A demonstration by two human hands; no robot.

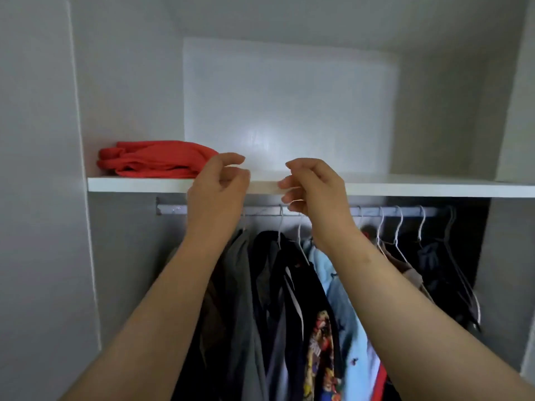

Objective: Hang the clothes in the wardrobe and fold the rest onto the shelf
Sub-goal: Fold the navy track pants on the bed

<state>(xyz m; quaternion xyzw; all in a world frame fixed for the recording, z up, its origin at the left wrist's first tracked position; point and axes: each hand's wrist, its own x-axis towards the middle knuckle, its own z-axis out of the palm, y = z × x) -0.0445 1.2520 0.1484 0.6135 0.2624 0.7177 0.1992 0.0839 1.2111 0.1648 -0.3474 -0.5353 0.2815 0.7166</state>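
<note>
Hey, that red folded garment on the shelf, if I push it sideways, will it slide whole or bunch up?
Probably floppy: the red garment lies in soft, uneven folds, so it would likely bunch rather than slide whole. The shelf looks smooth, so it may slip easily.

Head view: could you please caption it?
Left hand and right hand, empty, at the shelf edge beside a red garment, above hung clothes.
</note>
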